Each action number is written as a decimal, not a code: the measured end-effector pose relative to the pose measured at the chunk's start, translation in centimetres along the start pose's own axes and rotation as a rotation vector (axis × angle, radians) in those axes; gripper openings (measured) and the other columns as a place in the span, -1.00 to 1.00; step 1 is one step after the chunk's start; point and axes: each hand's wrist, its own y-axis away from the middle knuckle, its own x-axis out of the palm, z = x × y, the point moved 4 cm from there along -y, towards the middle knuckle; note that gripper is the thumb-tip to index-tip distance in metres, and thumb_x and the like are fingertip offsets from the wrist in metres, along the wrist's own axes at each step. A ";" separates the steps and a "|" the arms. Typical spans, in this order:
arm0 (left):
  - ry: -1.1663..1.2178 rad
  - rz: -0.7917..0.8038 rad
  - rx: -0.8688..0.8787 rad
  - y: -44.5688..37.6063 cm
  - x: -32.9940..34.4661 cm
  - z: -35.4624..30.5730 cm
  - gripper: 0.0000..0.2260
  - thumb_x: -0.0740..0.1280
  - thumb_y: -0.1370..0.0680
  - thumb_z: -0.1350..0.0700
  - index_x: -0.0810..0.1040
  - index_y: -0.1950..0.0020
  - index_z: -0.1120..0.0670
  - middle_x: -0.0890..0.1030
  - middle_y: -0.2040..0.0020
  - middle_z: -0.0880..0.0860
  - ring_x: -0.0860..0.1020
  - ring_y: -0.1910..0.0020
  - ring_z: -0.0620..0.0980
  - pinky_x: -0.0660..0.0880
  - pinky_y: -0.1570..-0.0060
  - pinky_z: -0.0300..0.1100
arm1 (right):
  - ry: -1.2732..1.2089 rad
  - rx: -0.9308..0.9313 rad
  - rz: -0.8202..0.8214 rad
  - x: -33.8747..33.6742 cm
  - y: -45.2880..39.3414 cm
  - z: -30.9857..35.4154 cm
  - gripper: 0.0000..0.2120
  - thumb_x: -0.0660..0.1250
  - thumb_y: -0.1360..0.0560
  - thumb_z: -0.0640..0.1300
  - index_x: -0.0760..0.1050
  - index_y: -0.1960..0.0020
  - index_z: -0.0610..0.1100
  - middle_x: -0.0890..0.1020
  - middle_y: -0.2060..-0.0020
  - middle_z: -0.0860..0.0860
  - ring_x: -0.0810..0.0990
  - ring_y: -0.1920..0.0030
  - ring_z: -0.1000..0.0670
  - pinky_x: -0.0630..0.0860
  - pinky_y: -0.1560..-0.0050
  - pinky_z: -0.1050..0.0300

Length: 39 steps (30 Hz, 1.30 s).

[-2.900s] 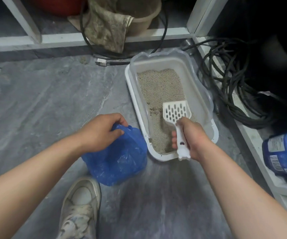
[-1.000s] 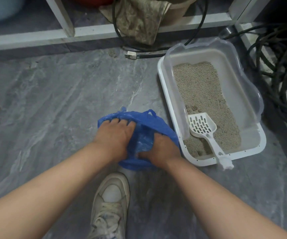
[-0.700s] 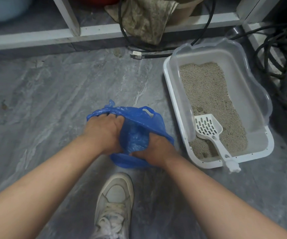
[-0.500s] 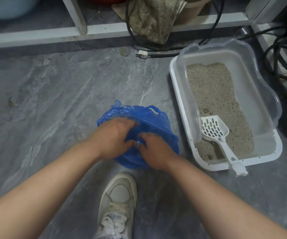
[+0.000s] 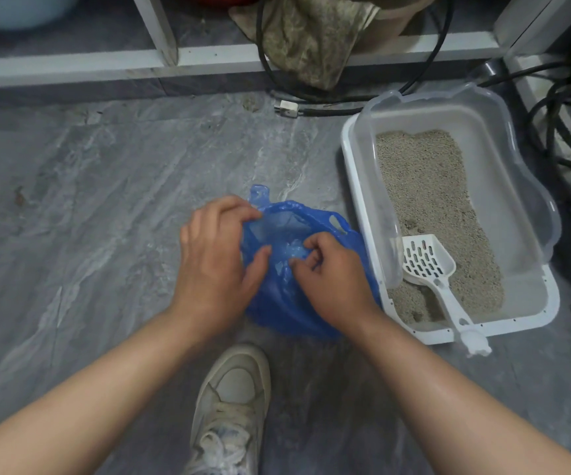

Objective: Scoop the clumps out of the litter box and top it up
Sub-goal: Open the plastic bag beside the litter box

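Both the left hand (image 5: 214,255) and the right hand (image 5: 328,274) pinch the blue plastic bag (image 5: 298,303), while the litter scoop (image 5: 429,265) lies free rightward, handle overhanging the litter box's (image 5: 352,186) near rim, closest to the right hand.

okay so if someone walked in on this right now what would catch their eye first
Most likely the bright blue plastic bag on the grey floor, with the left hand and right hand both gripping its plastic. Just to its right sits the white litter box, a white slotted scoop lying in the litter.
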 end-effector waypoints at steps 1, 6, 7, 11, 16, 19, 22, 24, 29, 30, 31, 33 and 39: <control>0.025 0.036 -0.081 -0.3 0.3 0.6 -0.61 0.48 -0.49 0.07 0.48 -0.28 0.07 0.52 -0.26 0.05 0.48 -0.25 0.05 0.30 -0.26 -0.13 | 0.001 0.012 0.020 0.2 -0.1 -0.2 -0.72 0.44 -0.46 -0.01 0.51 -0.12 -0.06 0.59 0.25 0.11 0.58 0.18 0.08 0.53 0.05 0.11; 0.507 0.162 -0.600 -1.5 2.4 2.8 -0.74 0.44 -0.56 0.05 0.52 -0.22 0.03 0.62 -0.12 -0.09 0.58 0.08 -0.29 0.55 -0.03 -0.27 | 0.061 0.053 0.246 2.2 0.1 -0.9 -0.23 0.51 -0.33 0.15 0.33 -0.44 -0.04 0.56 -0.24 0.03 0.54 -0.23 0.02 0.48 -0.27 0.02; 0.566 0.167 -0.666 -1.6 2.8 3.2 -0.77 0.45 -0.56 0.06 0.55 -0.18 0.04 0.64 -0.08 -0.05 0.59 0.11 -0.23 0.58 -0.01 -0.21 | 0.084 0.044 0.284 2.8 0.3 -0.9 -0.16 0.50 -0.28 0.22 0.30 -0.46 0.00 0.54 -0.27 0.05 0.52 -0.26 0.02 0.47 -0.29 0.00; 0.569 0.242 -0.722 -2.0 3.7 4.1 -0.95 0.46 -0.55 0.09 0.62 0.03 0.01 0.67 0.12 0.08 0.59 0.18 -0.08 0.57 0.07 -0.10 | 0.091 -0.018 0.352 4.1 1.0 -0.3 -0.24 0.48 -0.19 0.29 0.33 -0.31 0.16 0.55 -0.13 0.22 0.54 -0.16 0.13 0.53 -0.18 0.04; 0.577 0.302 -0.795 -2.0 4.2 4.1 -0.93 0.39 -0.59 0.17 0.63 0.09 0.07 0.62 0.23 0.03 0.57 0.36 -0.20 0.51 0.32 -0.35 | 0.102 -0.103 0.383 5.9 1.1 0.3 -0.25 0.47 -0.16 0.35 0.32 -0.28 0.21 0.52 -0.11 0.25 0.54 -0.15 0.17 0.54 -0.15 0.08; 0.659 0.301 -0.838 -1.8 4.2 3.9 -0.93 0.42 -0.58 0.10 0.64 0.03 0.09 0.65 0.16 0.06 0.61 0.24 -0.10 0.54 0.21 -0.27 | 0.040 -0.100 0.372 5.7 1.2 0.6 -0.42 0.45 -0.29 0.24 0.35 -0.25 0.19 0.54 -0.08 0.24 0.54 -0.12 0.18 0.54 -0.14 0.08; 0.697 0.324 -0.817 -1.5 3.7 3.8 -0.79 0.51 -0.50 -0.02 0.64 -0.03 0.07 0.68 0.08 0.05 0.63 0.21 -0.13 0.52 0.24 -0.33 | 0.044 -0.064 0.335 5.1 1.3 0.7 -0.49 0.33 -0.45 0.20 0.33 -0.33 0.08 0.53 -0.19 0.12 0.52 -0.21 0.08 0.48 -0.25 0.03; 0.708 0.343 -0.815 -1.0 3.3 3.7 -0.75 0.53 -0.47 -0.01 0.63 -0.06 0.07 0.67 0.06 0.06 0.63 0.22 -0.15 0.50 0.30 -0.38 | 0.102 -0.038 0.309 4.7 1.3 0.6 -0.54 0.22 -0.55 0.18 0.34 -0.36 -0.03 0.53 -0.24 0.01 0.50 -0.26 -0.01 0.43 -0.31 0.01; 0.774 0.342 -0.768 -0.8 3.2 2.7 -0.82 0.44 -0.55 0.01 0.65 -0.01 0.11 0.66 0.20 0.00 0.57 0.32 -0.23 0.45 0.33 -0.42 | 0.092 0.002 0.295 2.9 1.5 1.8 -0.63 0.09 -0.66 0.08 0.39 -0.34 -0.10 0.55 -0.27 -0.05 0.49 -0.29 -0.05 0.38 -0.29 0.10; 0.792 0.332 -0.757 -0.9 3.2 2.5 -0.83 0.43 -0.56 0.02 0.65 0.01 0.12 0.65 0.22 0.00 0.58 0.32 -0.22 0.47 0.31 -0.41 | 0.099 0.017 0.298 2.4 1.6 2.2 -0.65 0.10 -0.66 0.05 0.40 -0.34 -0.10 0.55 -0.27 -0.05 0.49 -0.29 -0.04 0.37 -0.27 0.12; 0.805 0.324 -0.751 -0.9 3.1 2.3 -0.83 0.42 -0.56 0.02 0.64 0.01 0.12 0.66 0.22 0.01 0.59 0.30 -0.21 0.49 0.28 -0.39 | 0.110 0.035 0.319 1.9 1.9 2.5 -0.69 0.10 -0.66 0.02 0.41 -0.31 -0.09 0.55 -0.25 -0.03 0.50 -0.28 -0.03 0.37 -0.23 0.14; 0.815 0.327 -0.749 -0.7 3.1 2.3 -0.81 0.41 -0.56 0.00 0.64 0.00 0.13 0.69 0.14 0.12 0.61 0.22 -0.15 0.52 0.19 -0.31 | 0.140 0.080 0.430 1.0 2.7 3.2 -0.80 0.12 -0.65 -0.01 0.44 -0.17 -0.05 0.58 -0.17 -0.01 0.54 -0.20 -0.04 0.39 -0.12 0.15; 0.812 0.355 -0.725 0.3 3.0 2.0 -0.77 0.39 -0.59 -0.02 0.64 -0.04 0.14 0.68 0.10 0.13 0.60 0.17 -0.16 0.53 0.17 -0.34 | 0.193 0.055 0.202 -3.7 3.6 4.5 -0.82 0.37 -0.47 0.01 0.52 0.11 -0.12 0.63 0.26 -0.05 0.64 0.24 -0.11 0.60 0.19 -0.09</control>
